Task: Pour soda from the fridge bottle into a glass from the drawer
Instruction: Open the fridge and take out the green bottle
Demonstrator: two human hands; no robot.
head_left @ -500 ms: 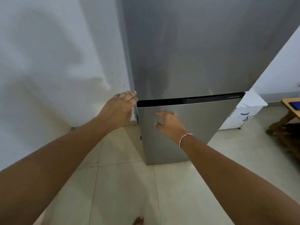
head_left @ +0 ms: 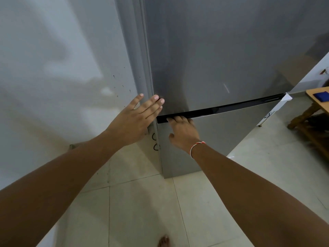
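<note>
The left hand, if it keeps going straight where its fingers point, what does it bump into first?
Most likely the fridge's upper door. The left hand is flat, its fingertips at that door's left edge, just above the black handle strip. Whether they already touch it is unclear.

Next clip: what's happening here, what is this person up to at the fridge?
A person stands at a closed steel fridge. The right hand hooks its fingers into the black handle strip along the top of the lower door, while the left hand lies flat against the upper door's edge. Both doors look shut; no bottle or glass is in view.
</note>
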